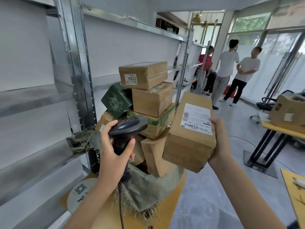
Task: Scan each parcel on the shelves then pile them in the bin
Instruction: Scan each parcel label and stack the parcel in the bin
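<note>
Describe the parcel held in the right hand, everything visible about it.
The parcel is a plain brown cardboard box, oblong, slightly dented and worn at its edges. A white shipping label with barcodes covers its upper face. It is tilted, held in the air beside the pile, gripped at its right side by the right hand.

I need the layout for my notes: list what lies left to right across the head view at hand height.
Metal shelf upright → left hand gripping the scanner → piled boxes → held parcel → right hand → yellow table.
</note>
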`<action>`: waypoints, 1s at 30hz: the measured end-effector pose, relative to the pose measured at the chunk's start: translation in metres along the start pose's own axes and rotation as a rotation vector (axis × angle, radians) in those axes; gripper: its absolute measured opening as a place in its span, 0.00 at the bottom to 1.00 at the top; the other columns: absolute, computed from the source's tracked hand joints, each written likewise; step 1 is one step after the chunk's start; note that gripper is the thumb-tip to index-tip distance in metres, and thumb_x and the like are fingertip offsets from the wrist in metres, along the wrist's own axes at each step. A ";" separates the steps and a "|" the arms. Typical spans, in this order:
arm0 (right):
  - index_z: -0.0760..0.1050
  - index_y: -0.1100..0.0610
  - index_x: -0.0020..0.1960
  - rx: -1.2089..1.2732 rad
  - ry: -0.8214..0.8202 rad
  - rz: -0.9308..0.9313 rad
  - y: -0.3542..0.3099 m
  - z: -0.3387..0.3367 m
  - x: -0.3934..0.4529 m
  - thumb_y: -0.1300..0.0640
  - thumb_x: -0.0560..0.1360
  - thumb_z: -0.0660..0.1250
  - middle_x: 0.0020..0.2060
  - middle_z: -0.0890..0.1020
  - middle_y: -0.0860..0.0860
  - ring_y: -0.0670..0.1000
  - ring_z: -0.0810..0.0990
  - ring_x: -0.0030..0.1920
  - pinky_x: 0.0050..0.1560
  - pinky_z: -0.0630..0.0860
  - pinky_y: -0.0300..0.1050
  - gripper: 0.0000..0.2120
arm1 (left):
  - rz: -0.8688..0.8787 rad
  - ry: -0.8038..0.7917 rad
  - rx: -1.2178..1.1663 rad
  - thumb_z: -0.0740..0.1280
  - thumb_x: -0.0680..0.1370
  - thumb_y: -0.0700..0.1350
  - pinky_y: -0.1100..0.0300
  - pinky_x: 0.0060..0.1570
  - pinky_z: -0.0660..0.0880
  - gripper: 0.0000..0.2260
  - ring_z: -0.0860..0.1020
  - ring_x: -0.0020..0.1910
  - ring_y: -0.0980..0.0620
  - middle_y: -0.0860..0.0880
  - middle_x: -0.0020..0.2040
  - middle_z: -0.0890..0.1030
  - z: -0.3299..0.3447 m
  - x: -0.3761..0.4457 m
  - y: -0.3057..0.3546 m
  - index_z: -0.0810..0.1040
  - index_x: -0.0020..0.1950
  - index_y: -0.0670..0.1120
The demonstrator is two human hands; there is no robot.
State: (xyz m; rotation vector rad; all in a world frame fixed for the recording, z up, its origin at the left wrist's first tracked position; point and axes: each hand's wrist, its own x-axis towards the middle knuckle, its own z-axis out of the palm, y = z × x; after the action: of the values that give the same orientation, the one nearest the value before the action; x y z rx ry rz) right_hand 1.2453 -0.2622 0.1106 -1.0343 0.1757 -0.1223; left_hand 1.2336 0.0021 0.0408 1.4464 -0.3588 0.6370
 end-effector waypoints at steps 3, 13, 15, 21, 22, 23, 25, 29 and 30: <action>0.81 0.51 0.61 -0.021 -0.027 -0.036 -0.011 0.012 0.010 0.44 0.79 0.60 0.54 0.87 0.52 0.54 0.87 0.48 0.40 0.83 0.47 0.18 | 0.035 0.003 -0.012 0.69 0.80 0.34 0.56 0.39 0.81 0.28 0.79 0.31 0.44 0.51 0.47 0.81 0.004 0.018 0.001 0.66 0.68 0.63; 0.79 0.52 0.64 -0.092 0.198 -0.032 0.008 -0.005 0.057 0.44 0.78 0.59 0.56 0.86 0.54 0.58 0.83 0.59 0.61 0.79 0.56 0.21 | 0.019 -0.046 -0.001 0.70 0.80 0.36 0.53 0.39 0.81 0.28 0.80 0.31 0.44 0.50 0.51 0.80 0.000 0.036 -0.031 0.66 0.68 0.64; 0.79 0.52 0.65 -0.094 0.277 -0.016 0.013 -0.004 0.065 0.44 0.76 0.62 0.57 0.86 0.54 0.58 0.83 0.59 0.61 0.79 0.57 0.22 | 0.009 -0.048 -0.011 0.70 0.80 0.39 0.55 0.39 0.81 0.27 0.80 0.31 0.44 0.50 0.51 0.80 0.001 0.040 -0.036 0.66 0.68 0.64; 0.80 0.51 0.61 -0.068 0.339 0.017 0.028 0.020 0.081 0.43 0.74 0.66 0.49 0.88 0.51 0.53 0.87 0.48 0.49 0.83 0.52 0.20 | -0.029 -0.071 -0.030 0.71 0.80 0.36 0.57 0.39 0.81 0.29 0.80 0.31 0.47 0.45 0.54 0.79 0.005 0.045 -0.048 0.67 0.68 0.66; 0.79 0.51 0.63 -0.069 0.339 0.015 0.029 0.023 0.083 0.43 0.74 0.67 0.53 0.87 0.52 0.55 0.85 0.54 0.57 0.81 0.56 0.21 | -0.027 -0.072 -0.030 0.71 0.80 0.36 0.58 0.39 0.81 0.29 0.80 0.31 0.47 0.47 0.54 0.79 0.005 0.045 -0.050 0.67 0.68 0.66; 0.79 0.51 0.63 -0.069 0.342 0.013 0.031 0.026 0.085 0.43 0.74 0.67 0.55 0.86 0.53 0.56 0.84 0.57 0.62 0.78 0.59 0.21 | -0.024 -0.072 -0.030 0.71 0.79 0.35 0.59 0.39 0.81 0.29 0.80 0.31 0.46 0.48 0.53 0.79 0.004 0.045 -0.051 0.67 0.68 0.66; 0.80 0.51 0.59 -0.082 0.362 -0.001 0.032 0.030 0.087 0.45 0.73 0.67 0.55 0.86 0.53 0.55 0.84 0.55 0.62 0.78 0.59 0.17 | -0.025 -0.073 -0.032 0.71 0.80 0.35 0.60 0.39 0.80 0.30 0.80 0.31 0.46 0.46 0.53 0.79 0.002 0.046 -0.053 0.67 0.68 0.66; 0.79 0.50 0.57 -0.092 0.379 -0.026 0.035 0.037 0.091 0.47 0.74 0.68 0.55 0.85 0.52 0.54 0.84 0.52 0.57 0.80 0.55 0.15 | -0.031 -0.075 -0.035 0.70 0.80 0.34 0.58 0.40 0.81 0.29 0.79 0.31 0.46 0.48 0.52 0.79 -0.001 0.047 -0.056 0.67 0.68 0.65; 0.79 0.50 0.60 -0.100 0.370 -0.032 0.036 0.038 0.092 0.46 0.74 0.68 0.56 0.85 0.53 0.54 0.84 0.54 0.59 0.80 0.57 0.17 | -0.033 -0.077 -0.032 0.70 0.80 0.34 0.57 0.40 0.81 0.29 0.79 0.31 0.46 0.50 0.51 0.79 -0.002 0.047 -0.057 0.67 0.68 0.65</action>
State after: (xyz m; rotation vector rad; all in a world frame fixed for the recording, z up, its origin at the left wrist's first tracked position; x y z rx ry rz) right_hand 1.3440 -0.2293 0.0903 -1.1085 0.5051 -0.3369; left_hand 1.3041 0.0129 0.0227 1.4465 -0.4029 0.5474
